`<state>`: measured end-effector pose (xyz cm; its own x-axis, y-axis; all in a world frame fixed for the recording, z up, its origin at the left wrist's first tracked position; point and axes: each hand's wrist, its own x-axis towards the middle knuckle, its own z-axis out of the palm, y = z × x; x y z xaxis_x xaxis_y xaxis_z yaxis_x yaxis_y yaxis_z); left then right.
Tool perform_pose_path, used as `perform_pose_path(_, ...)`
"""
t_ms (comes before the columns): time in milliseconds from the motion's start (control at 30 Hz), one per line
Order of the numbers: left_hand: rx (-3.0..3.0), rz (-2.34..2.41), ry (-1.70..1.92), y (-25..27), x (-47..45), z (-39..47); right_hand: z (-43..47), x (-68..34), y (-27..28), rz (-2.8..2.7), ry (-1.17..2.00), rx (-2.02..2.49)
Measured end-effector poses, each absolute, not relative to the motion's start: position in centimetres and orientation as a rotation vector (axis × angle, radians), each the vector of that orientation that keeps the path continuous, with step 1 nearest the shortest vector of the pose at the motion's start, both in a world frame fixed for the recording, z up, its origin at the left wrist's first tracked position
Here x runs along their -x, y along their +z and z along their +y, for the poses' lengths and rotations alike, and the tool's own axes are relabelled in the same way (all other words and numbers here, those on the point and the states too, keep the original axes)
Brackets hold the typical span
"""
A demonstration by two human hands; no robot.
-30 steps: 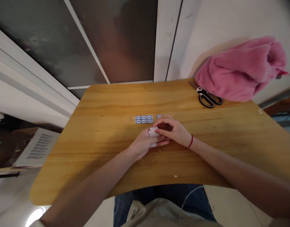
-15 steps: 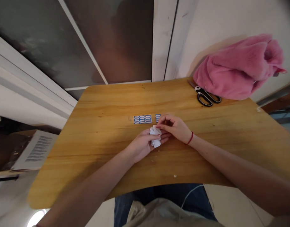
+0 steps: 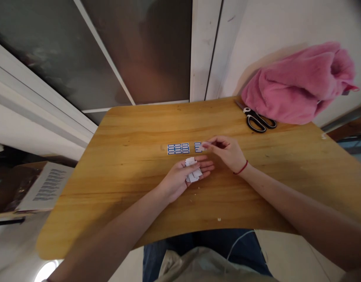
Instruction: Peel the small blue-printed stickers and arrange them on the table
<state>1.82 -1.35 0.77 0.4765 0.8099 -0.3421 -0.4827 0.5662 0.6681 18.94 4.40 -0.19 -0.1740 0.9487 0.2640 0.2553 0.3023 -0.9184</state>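
On the palm of my left hand (image 3: 180, 176) lies a small stack of white paper slips (image 3: 193, 170), pressed down by the thumb while the fingers stretch out. My right hand (image 3: 229, 152) pinches one white slip (image 3: 202, 147) between thumb and fingertips. That slip is beside or partly over a small blue-and-white label strip (image 3: 197, 147); whether they touch I cannot tell. Left of it, a block of blue-bordered labels (image 3: 178, 148) lies flat in rows on the wooden table (image 3: 133, 156).
Scissors with black handles (image 3: 259, 120) lie at the back right, against a bunched pink plush cloth (image 3: 298, 86). Scraps of paper (image 3: 219, 219) dot the near part of the table. A printed cardboard box (image 3: 48, 184) stands to the left, below table level.
My right hand has moved away from the stack, forward and slightly right, with a single slip in its fingers. The left hand has stayed nearly still, the stack in its palm.
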Motion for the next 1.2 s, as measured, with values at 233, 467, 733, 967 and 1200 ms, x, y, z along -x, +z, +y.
perform_pose_path(233, -0.523, 0.709, 0.781, 0.9, -2.0, -1.6, 6.8, -21.1, -1.3, -2.102, 0.294, 1.317)
perform_pose_path(467, -0.545, 0.689, 0.772, 0.9, -1.9, -1.5, 6.6, -21.5, -1.3, -2.258, 0.189, 1.185)
perform_pose_path(733, -0.526, 0.676, 0.768, 0.9, -1.9, -1.6, 7.4, -22.1, -1.5, -2.138, 0.254, 1.357)
perform_pose_path(967, -0.519, 0.685, 0.731, 0.9, -2.2, -1.6, 8.0, -22.4, -2.3, -2.256, 0.281, 1.438)
perform_pose_path(1200, -1.029, 0.915, 0.659, 1.1, -1.2, -1.2, 8.3, -22.5, -2.0, -2.286, 0.337, 1.438)
